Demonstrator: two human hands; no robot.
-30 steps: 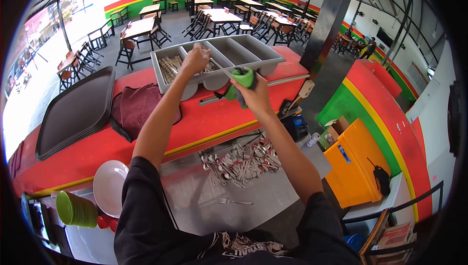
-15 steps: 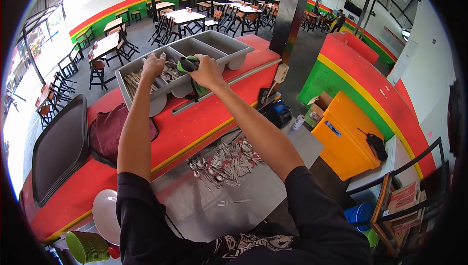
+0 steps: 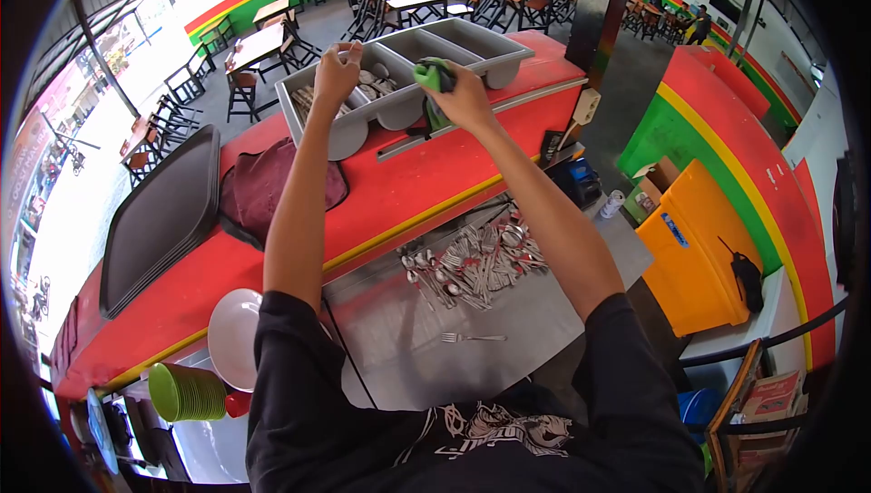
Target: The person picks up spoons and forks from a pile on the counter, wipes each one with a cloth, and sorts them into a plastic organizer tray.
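View from a head camera down two bare arms stretched out to a red counter (image 3: 408, 175). Far left of the grey cutlery box (image 3: 508, 50): stacked black trays (image 3: 154, 221). Between trays and box: maroon cloth (image 3: 272, 186), lying on the counter.

Box set along the counter's far edge, long axis running left to right, four compartments side by side. Left hand (image 3: 337, 65) over the second compartment from the left, fingers curled above the spoons (image 3: 379, 85) lying in it. Impossible to tell whether clenched on a piece or only touching.

Just right of it, right hand (image 3: 467, 98) at the box's near wall by the third compartment, clenched around a green rag (image 3: 433, 74). Spoons directly beneath the left hand, so nearer to it than to the right; their direction too small to make out.

Below the box, nearer the body, steel shelf (image 3: 544, 321) with a loose heap of cutlery (image 3: 476, 266) and a single fork (image 3: 472, 337) lying apart from the heap.
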